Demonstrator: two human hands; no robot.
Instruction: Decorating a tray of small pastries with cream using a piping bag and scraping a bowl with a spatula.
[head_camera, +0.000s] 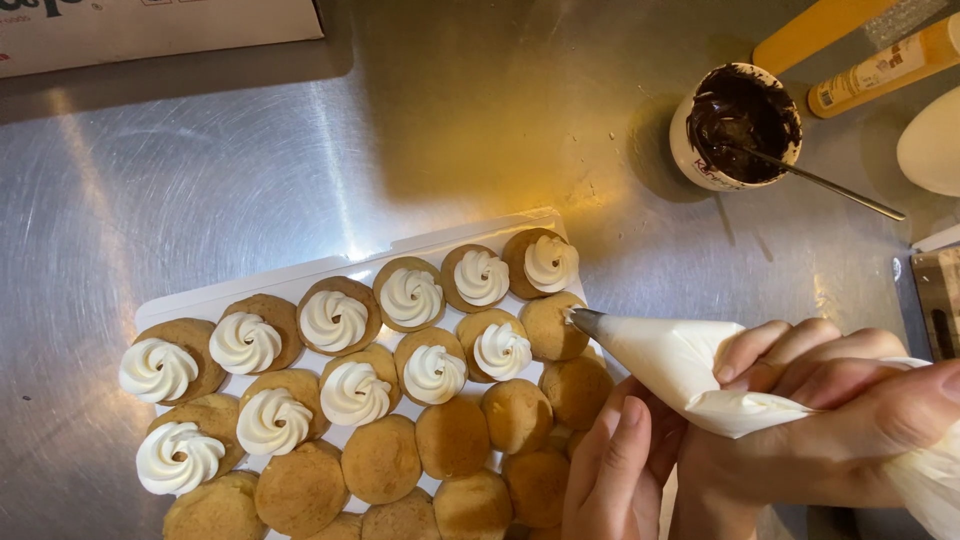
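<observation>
All I see of the body from the head camera is two bare hands in the lower right of the frame. My left hand (612, 470) shows long, slim fingers with short, neatly trimmed nails that carry no polish; I see no ring and no glove on it. My right hand (830, 410) fills the lower right corner, its knuckles rounded and its thumbnail short and plain, also without ring or glove. No sleeve, cuff, watch or bracelet shows on either one; the wrists run out of the frame at the bottom and right edges.
</observation>
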